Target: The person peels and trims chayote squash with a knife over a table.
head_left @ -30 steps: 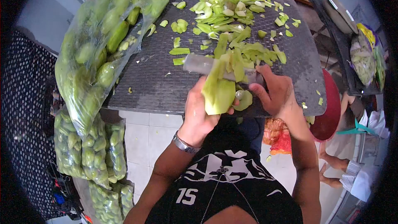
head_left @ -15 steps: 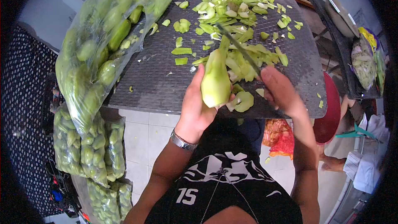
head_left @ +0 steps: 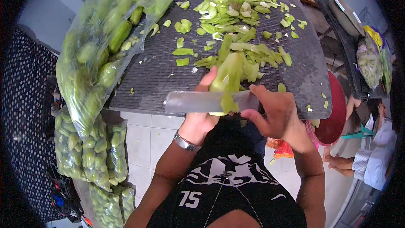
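Observation:
A pale green peeled vegetable [head_left: 229, 71] is gripped in my left hand [head_left: 201, 120], its narrow end pointing away from me over the table's near edge. My right hand [head_left: 274, 114] is closed on a knife [head_left: 190, 102], whose wide blade lies flat across the lower part of the vegetable, with a strip of green on it. The blade hides part of the vegetable and some left fingers. Just beyond, green peels and slices [head_left: 257, 55] lie on the dark woven table [head_left: 147, 84], and a larger heap of them [head_left: 236, 6] is at the far side.
A big clear bag of green vegetables [head_left: 86, 76] rests on the table's left side. More filled bags [head_left: 95, 156] stand below it. At right are a red basin [head_left: 335, 112], a dark shelf [head_left: 337, 46] with bagged produce [head_left: 369, 63], and another person's legs [head_left: 339, 162].
The knife has swung from an angled position beyond the vegetable to lie across its near part. My right hand has moved closer to my left hand.

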A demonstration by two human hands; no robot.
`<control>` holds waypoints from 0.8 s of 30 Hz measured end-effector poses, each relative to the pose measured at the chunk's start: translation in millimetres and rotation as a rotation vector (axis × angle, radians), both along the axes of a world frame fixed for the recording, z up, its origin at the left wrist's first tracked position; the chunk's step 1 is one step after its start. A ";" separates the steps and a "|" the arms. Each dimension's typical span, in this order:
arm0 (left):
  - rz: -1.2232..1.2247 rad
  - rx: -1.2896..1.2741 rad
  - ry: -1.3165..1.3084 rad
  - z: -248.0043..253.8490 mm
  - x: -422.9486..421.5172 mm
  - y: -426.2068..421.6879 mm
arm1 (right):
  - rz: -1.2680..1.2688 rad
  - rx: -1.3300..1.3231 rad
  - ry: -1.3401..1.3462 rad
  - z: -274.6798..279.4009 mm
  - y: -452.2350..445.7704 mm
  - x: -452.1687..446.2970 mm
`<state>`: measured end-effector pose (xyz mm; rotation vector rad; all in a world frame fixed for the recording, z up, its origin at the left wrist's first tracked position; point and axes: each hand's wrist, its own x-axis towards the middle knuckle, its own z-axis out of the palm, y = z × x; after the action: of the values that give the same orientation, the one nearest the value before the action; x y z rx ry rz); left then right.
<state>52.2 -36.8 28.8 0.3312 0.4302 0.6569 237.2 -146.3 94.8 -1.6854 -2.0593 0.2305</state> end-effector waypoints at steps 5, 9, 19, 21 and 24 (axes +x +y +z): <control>0.000 0.086 0.021 3.5 -20.3 -7.9 | -0.136 0.075 0.058 -11.3 -3.4 30.3; -0.049 0.016 0.042 13.8 -22.9 -4.2 | -0.166 0.005 0.024 -11.0 -5.5 43.7; -0.106 0.073 0.205 9.6 -11.5 -13.0 | -0.154 0.189 -0.041 -27.3 6.3 48.0; -0.139 -0.051 0.061 8.8 -17.7 -3.5 | -0.253 0.099 -0.087 -23.0 3.0 57.2; -0.128 -0.091 0.048 12.6 -25.6 -3.2 | -0.415 0.043 -0.062 -25.6 4.9 68.8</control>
<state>26.6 -39.9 41.4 0.2862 0.4788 0.5039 306.0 -141.4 69.2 -2.0631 -1.6890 -0.0020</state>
